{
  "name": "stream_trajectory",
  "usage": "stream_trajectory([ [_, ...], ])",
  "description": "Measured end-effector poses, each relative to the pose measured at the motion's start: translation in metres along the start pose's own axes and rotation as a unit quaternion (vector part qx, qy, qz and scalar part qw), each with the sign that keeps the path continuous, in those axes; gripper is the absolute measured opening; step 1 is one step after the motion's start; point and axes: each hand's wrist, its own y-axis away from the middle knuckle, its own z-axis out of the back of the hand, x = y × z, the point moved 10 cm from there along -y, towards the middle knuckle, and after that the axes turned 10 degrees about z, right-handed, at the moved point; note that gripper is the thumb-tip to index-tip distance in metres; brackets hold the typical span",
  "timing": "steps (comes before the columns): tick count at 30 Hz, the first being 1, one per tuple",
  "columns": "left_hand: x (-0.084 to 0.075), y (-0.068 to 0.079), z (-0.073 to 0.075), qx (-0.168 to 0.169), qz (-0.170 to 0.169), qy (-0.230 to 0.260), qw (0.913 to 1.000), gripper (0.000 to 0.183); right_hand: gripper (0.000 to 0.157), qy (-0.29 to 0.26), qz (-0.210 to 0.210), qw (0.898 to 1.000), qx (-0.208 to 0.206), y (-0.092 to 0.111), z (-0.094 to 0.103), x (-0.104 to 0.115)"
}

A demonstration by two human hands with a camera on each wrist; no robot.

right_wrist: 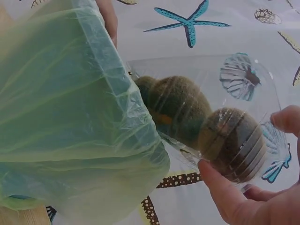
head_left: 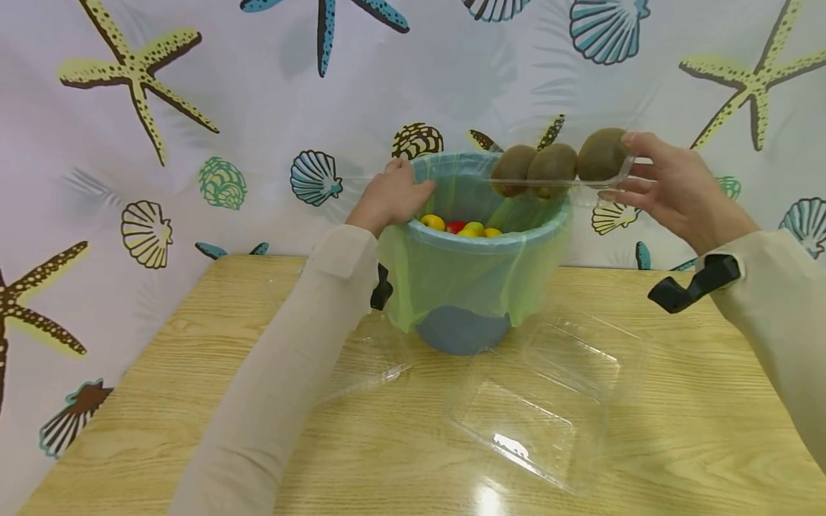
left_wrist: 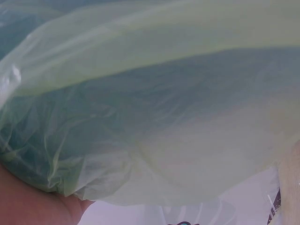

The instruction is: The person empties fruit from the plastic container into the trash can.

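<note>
A blue bucket (head_left: 461, 330), lined with a thin yellow-green plastic bag (head_left: 452, 276), stands on the table. My left hand (head_left: 392, 192) grips its rim at the left, bag included. With thumb and fingers, my right hand (head_left: 677, 186) holds one end of a see-through plastic tray (right_wrist: 197, 68) over the bucket's right side. Three brown kiwis (head_left: 603, 154) lie in this tray; two sit close together over the rim, and one is nearest my right fingers. Down inside the bucket are several small yellow fruits (head_left: 432, 222) and a red one (head_left: 456, 226).
See-through plastic containers lie on the wooden table (head_left: 710, 401): one (head_left: 529, 423) in front of the bucket, another (head_left: 587, 351) overlapping it at right, and one (head_left: 368, 358) by my left forearm. A sheet (head_left: 258, 107) printed with shells and starfish hangs behind.
</note>
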Motion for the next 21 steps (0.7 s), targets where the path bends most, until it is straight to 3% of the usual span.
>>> stream_trajectory([
  [7, 0.0, 0.0, -0.001, -0.002, -0.002, 0.004, 1.0, 0.069, 0.055, 0.055, -0.012, 0.998, 0.036, -0.002, -0.019, -0.006],
  [11, -0.001, 0.0, -0.001, -0.001, -0.004, 0.013, 0.9999, 0.069, 0.057, 0.123, 0.016, 0.991, 0.048, -0.001, -0.029, 0.0],
  [16, -0.001, 0.002, 0.0, 0.003, -0.003, 0.013, 0.9999, 0.069, 0.044, 0.187, 0.063, 0.978, 0.064, 0.001, -0.042, 0.011],
  [21, -0.001, 0.003, 0.001, 0.001, -0.004, 0.011, 0.9999, 0.07, 0.058, 0.23, 0.086, 0.967, 0.062, 0.006, -0.052, 0.016],
])
